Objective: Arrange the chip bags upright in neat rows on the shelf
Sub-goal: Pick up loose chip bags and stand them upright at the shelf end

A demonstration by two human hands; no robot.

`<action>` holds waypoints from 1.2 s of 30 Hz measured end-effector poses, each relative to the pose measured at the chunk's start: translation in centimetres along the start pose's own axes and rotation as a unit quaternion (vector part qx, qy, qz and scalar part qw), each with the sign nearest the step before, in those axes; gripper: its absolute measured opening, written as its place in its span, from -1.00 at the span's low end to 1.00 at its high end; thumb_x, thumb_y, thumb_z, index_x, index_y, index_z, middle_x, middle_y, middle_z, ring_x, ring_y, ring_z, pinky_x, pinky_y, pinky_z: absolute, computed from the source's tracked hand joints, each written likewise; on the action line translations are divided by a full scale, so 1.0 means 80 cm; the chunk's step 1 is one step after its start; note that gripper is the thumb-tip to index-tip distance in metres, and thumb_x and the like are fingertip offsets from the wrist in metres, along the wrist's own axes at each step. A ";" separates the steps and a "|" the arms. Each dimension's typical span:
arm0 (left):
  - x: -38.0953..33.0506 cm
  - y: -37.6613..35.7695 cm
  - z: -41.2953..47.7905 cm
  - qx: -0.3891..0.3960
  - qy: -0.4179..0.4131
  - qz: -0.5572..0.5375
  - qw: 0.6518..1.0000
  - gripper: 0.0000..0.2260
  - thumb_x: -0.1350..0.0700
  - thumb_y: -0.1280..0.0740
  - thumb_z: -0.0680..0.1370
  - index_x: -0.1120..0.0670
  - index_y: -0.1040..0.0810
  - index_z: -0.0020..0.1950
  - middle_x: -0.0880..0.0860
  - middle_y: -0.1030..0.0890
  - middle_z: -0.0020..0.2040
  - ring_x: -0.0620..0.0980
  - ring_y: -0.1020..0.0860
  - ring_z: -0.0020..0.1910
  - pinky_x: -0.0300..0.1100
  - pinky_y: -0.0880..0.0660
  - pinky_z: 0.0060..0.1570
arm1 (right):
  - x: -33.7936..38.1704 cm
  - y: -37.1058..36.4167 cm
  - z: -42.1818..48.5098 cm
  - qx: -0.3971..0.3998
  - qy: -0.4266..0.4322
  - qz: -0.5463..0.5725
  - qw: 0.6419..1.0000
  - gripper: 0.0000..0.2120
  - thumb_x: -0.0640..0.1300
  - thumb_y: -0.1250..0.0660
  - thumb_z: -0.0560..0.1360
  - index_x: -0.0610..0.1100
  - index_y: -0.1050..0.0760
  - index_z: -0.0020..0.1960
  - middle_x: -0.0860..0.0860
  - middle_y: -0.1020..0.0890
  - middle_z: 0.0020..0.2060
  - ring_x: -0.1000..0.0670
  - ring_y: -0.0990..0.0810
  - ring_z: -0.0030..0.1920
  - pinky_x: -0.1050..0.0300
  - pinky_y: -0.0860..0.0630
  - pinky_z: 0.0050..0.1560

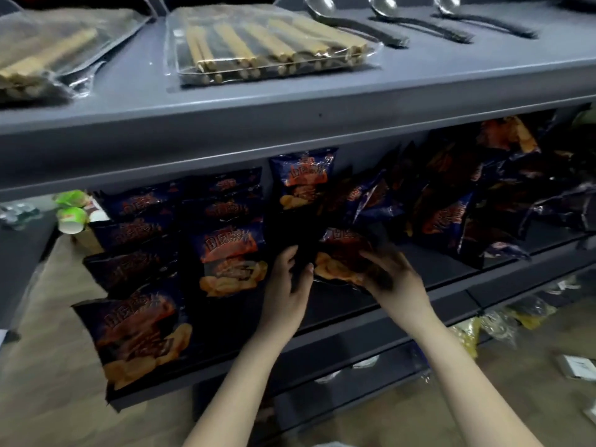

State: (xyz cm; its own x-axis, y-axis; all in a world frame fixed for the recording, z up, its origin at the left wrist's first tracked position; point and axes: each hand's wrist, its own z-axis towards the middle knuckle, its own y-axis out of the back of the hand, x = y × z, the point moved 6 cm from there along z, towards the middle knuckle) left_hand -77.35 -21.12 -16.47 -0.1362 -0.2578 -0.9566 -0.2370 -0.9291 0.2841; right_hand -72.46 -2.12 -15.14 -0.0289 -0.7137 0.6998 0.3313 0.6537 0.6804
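Note:
Dark blue chip bags with orange print fill the middle shelf (403, 306). Two rows of them stand on the left, one fronted by a bag (135, 333) and one by another bag (230, 259). A single bag (301, 179) stands upright behind my hands. To the right lies a loose heap of bags (458, 195). Both of my hands hold one chip bag (338, 256) near the shelf's front. My left hand (288, 285) grips its dark left edge. My right hand (392, 279), blurred, grips its lower right side.
The grey upper shelf (290, 101) carries clear packs of chopsticks (267, 46) and metal ladles (351, 19). Green cups (72, 211) lie at the far left of the middle shelf. Packets (503, 324) sit on the lower shelf at right, above a wooden floor.

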 end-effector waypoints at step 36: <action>0.009 0.060 -0.039 0.061 0.062 -0.127 0.988 -0.56 -0.09 -0.49 0.33 -0.37 -0.47 0.14 -0.28 -0.57 0.15 -0.27 -0.52 0.16 -0.37 -0.51 0.00 | 0.031 -0.057 -0.021 0.197 -0.174 0.456 0.851 -0.35 0.19 -0.50 0.27 0.04 -0.40 0.29 0.00 -0.59 0.20 -0.03 -0.57 0.20 -0.05 -0.52 0.18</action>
State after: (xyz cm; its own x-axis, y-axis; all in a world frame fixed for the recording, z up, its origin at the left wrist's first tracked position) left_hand -75.57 -26.58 -16.05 0.0592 -0.0576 -0.9966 -0.3640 -0.9309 0.0322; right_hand -72.48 -7.32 -16.87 -0.2287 0.2073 0.9512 0.0255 0.9780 -0.2070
